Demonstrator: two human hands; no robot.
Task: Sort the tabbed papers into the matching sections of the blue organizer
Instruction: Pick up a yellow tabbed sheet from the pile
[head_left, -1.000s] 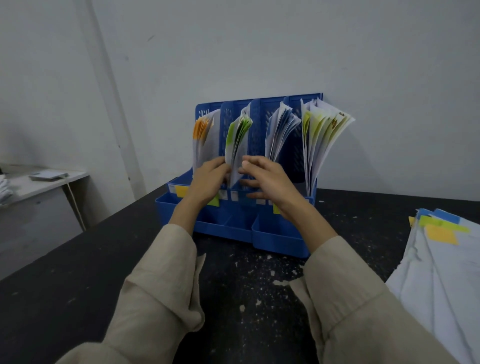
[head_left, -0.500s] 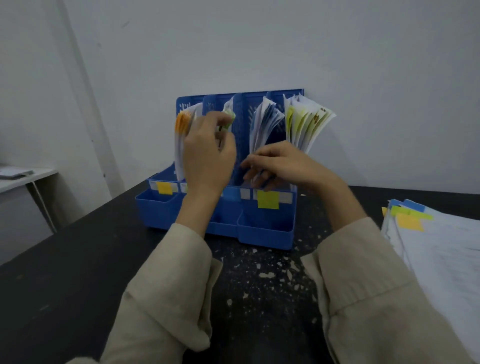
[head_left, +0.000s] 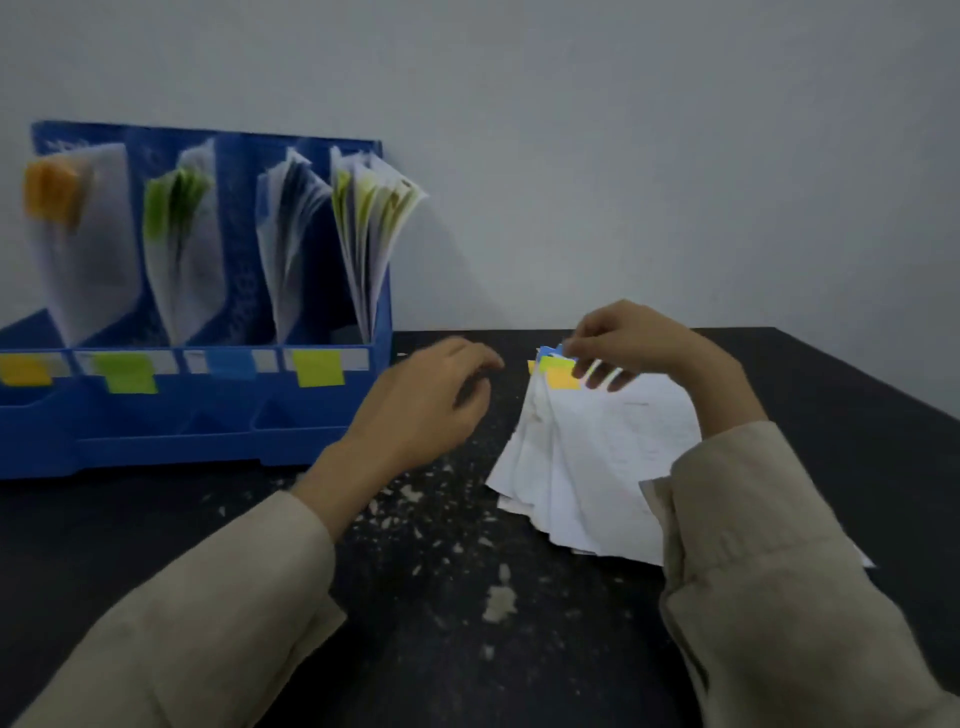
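Observation:
The blue organizer (head_left: 171, 452) stands at the left against the wall. Its sections carry orange, green, blue and yellow-green labels, and each holds upright white papers with matching tabs. A stack of white tabbed papers (head_left: 597, 452) lies on the black table at the right, with blue, green and orange tabs at its far end. My right hand (head_left: 634, 345) pinches the tabbed far edge of that stack's top sheets. My left hand (head_left: 431, 400) hovers just left of the stack with loosely curled fingers, holding nothing.
The black table (head_left: 441, 597) is speckled with pale flecks between my arms. A plain white wall runs behind it. The table's right edge slopes down at the far right.
Both hands left the organizer and moved right to the loose stack. The view swung right, so the organizer now sits at the left. My right hand took hold of the stack's tabbed edge.

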